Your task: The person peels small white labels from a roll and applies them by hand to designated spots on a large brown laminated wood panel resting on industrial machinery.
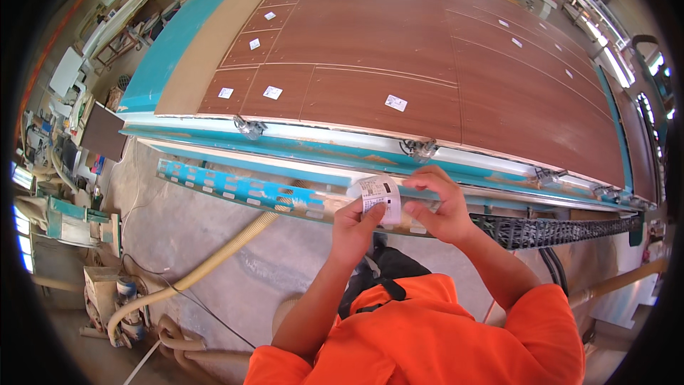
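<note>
My left hand [351, 224] is closed on a roll of white labels [382, 196] with dark print, thumb pressed on its face. Just right of it, my right hand [443, 205] is open, its thumb and fingers curved and apart, with nothing visible between them. Both hands are in front of the near edge of a large machine bed. On the bed lies a reddish-brown board [363, 28] cut into panels by pale lines. White labels lie on several panels, one of them a label [396, 103] near the front edge.
Metal clamps [420, 150] line the bed's front edge. Below runs a teal perforated rail [235, 184], with a black cable chain [556, 232] to the right. A yellowish hose [228, 253] crosses the floor at left. A tan strip [214, 43] borders the board.
</note>
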